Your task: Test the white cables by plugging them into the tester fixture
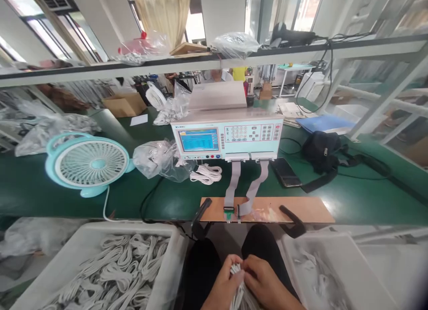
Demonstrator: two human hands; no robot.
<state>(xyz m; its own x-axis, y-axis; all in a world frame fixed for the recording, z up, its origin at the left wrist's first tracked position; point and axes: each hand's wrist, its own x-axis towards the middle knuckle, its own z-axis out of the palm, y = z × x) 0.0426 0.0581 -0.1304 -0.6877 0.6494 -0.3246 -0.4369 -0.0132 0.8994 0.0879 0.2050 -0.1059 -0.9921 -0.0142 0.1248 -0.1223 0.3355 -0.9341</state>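
Fingers of left hand (224,283) and right hand (267,281) pinching white cable bundle (238,292) over lap. Beyond: wooden board (301,210) on green bench (174,203), tester (227,138), fan (88,163). 2 white bins flank knees; windows behind shelf.

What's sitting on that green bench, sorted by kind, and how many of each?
Desk fans: 2, a blue one and a small white one
Tester machines: 1
Grey ribbon cables from the tester: 2
Phones: 1
Black bags: 1
Loose white cable coils: 1
Total: 8
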